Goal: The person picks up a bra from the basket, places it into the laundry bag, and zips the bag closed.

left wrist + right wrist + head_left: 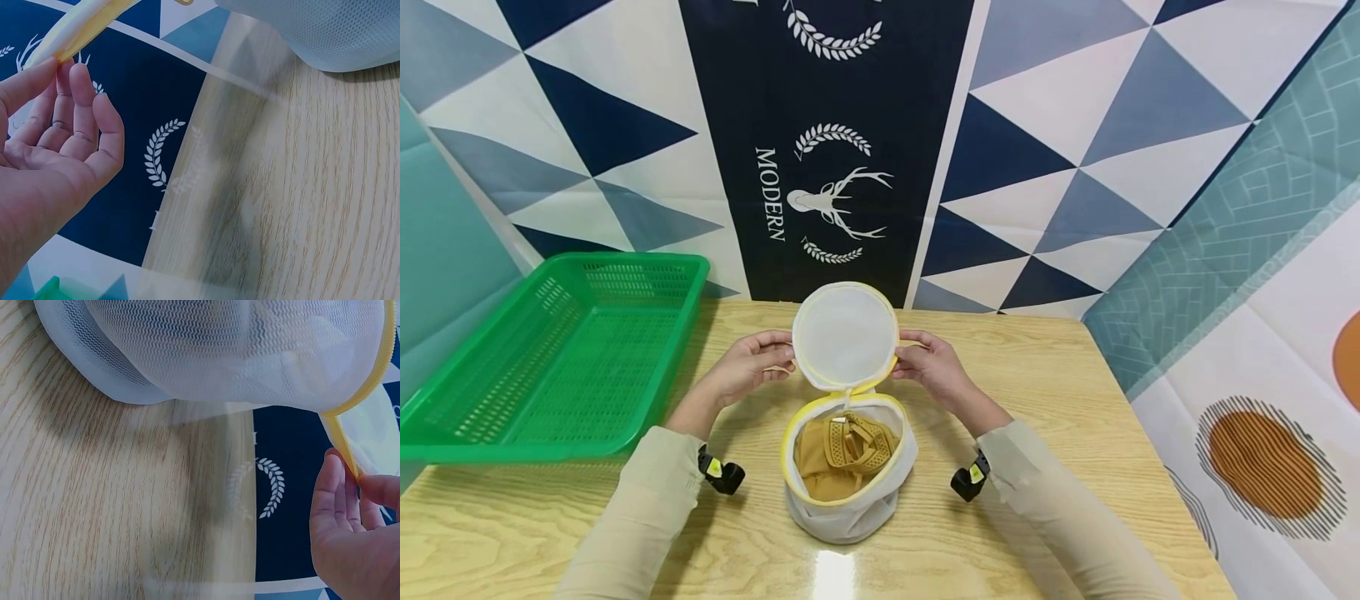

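Note:
A white mesh laundry bag (850, 521) with a yellow zipper edge stands on the table, its round lid (846, 336) raised at the back. Inside it lies a mustard-coloured bra (857, 443), folded over itself. My left hand (754, 367) pinches the lid's left edge between thumb and fingertips; in the left wrist view the left hand (69, 131) has its other fingers loosely bent. On the opposite side my right hand (934, 368) pinches the lid's right edge. The yellow zipper edge (345, 447) runs into the right hand's grip in the right wrist view.
To the left, a green plastic basket (681, 350) stands on the wooden table (1022, 375). A patterned cloth (842, 92) with triangles and a deer print hangs behind the table. Another printed cloth (1247, 358) lines the right side.

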{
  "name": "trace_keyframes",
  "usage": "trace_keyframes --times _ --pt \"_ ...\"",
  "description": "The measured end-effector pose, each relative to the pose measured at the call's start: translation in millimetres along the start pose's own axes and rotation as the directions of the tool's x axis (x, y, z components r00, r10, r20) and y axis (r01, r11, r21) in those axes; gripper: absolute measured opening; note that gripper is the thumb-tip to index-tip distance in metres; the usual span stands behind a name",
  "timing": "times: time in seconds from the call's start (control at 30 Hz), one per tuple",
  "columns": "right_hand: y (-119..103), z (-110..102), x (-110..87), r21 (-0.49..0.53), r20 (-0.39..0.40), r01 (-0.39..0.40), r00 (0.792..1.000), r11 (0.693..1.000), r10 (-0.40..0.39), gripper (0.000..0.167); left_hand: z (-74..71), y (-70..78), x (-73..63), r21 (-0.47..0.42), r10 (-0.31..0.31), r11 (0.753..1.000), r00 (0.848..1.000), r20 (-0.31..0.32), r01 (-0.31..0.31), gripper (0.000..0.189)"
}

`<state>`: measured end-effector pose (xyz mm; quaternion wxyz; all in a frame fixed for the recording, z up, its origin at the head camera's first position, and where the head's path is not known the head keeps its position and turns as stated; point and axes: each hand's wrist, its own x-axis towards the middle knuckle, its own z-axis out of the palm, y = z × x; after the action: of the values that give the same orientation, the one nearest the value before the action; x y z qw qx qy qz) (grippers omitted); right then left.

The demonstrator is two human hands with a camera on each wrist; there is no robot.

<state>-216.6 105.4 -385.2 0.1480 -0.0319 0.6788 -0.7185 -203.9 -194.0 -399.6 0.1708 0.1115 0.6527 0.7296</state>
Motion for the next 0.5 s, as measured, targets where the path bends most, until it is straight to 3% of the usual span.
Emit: trace_keyframes --times 0.5 --pt "-1.2 -2.4 -4.9 -0.020 0.019 0.051 0.999 0.998 -0.051 0.037 2.0 3.2 -3.4 0.018 0.002 1.000 1.000 -0.013 -0.002 0.014"
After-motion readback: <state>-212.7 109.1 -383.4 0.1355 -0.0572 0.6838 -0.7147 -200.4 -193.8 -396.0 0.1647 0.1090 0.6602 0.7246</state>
